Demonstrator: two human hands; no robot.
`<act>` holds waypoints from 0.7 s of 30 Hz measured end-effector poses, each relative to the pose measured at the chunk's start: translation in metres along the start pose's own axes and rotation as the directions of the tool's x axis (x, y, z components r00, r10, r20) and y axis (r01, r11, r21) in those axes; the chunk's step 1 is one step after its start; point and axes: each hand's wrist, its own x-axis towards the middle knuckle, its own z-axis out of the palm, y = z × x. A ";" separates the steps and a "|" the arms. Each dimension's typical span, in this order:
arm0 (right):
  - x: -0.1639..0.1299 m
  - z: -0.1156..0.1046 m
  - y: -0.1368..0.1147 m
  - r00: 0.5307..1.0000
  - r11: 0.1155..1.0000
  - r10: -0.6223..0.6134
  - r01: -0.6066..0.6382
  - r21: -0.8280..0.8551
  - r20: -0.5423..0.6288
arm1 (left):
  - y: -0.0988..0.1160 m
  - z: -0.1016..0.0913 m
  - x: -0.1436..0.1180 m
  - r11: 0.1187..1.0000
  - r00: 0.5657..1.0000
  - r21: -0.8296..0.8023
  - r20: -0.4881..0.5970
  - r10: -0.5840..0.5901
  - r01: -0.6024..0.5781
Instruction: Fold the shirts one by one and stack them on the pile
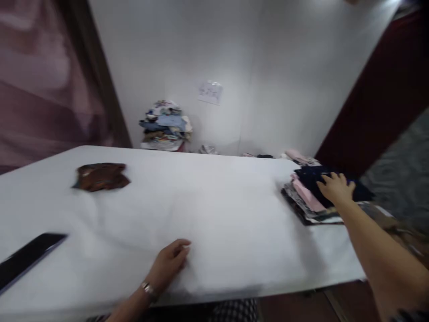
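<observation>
My right hand [337,190] rests with spread fingers on a dark navy folded garment [310,179], which lies on top of a stack of folded clothes at the table's right end. Under it, a pink folded garment [307,194] and grey and dark pieces show at the stack's left side. Near the front edge, my left hand [170,263] is loosely curled low over the white table [214,214], thumb close to the forefinger, with nothing visible in it. A brown folded garment [102,177] lies by itself on the left part of the table.
A dark flat device [30,259] lies at the table's left front. Behind the far edge, a tall pile of clothes [166,125] stands against the white wall, where a paper sheet [210,92] hangs. More clothes [298,156] sit beyond the right corner. A pink curtain [43,80] hangs left.
</observation>
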 end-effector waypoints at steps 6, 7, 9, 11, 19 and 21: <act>-0.058 0.038 -0.135 0.894 0.829 -0.439 0.443 0.341 -0.095 | -0.004 0.007 -0.001 0.996 0.998 -0.062 0.023 -0.064 0.065; -0.071 0.043 -0.161 0.874 0.769 -0.481 0.461 0.443 -0.074 | -0.003 0.007 0.000 0.989 0.994 -0.102 0.046 -0.099 0.103; -0.099 0.046 -0.210 0.838 0.655 -0.544 0.454 0.604 -0.041 | 0.000 0.002 0.004 0.968 0.986 -0.196 0.090 -0.143 0.158; -0.123 0.041 -0.249 0.804 0.560 -0.595 0.429 0.709 -0.016 | 0.005 -0.011 0.013 0.953 0.988 -0.268 0.088 -0.125 0.144; -0.168 0.058 -0.302 0.774 0.496 -0.631 0.350 0.795 0.053 | 0.005 -0.157 0.093 0.986 0.917 -0.023 -0.366 -0.159 0.162; -0.176 0.079 -0.301 0.795 0.481 -0.607 0.356 0.801 0.012 | -0.004 -0.199 0.116 0.975 0.866 0.020 -0.465 -0.185 0.219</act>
